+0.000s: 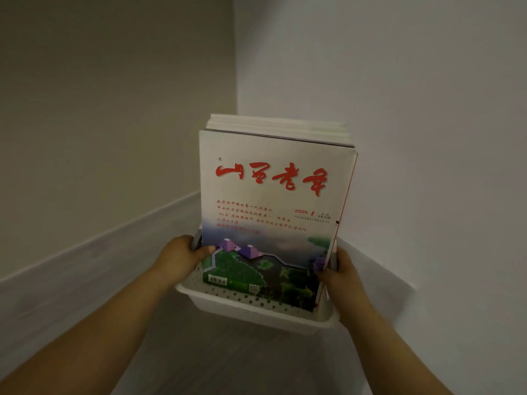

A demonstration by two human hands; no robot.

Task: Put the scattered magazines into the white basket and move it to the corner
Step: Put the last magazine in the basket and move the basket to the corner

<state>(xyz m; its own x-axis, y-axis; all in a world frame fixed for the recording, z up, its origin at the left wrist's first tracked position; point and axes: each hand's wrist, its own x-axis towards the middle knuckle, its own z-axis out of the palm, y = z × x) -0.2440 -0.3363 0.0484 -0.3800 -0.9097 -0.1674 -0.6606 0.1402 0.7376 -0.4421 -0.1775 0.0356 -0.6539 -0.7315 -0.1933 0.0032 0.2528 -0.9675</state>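
Two bare forearms reach forward over the grey floor (228, 363), and the hands grip the white basket (256, 309) by its two sides: the left hand (182, 259) is curled over the left rim with its thumb on the front cover, the right hand (340, 269) is wrapped round the right rim. Inside it the magazines (273, 195) stand upright, the front one bearing red characters above a green landscape. Just beyond, the walls (399, 81) meet in a corner above a pale baseboard (99, 252).
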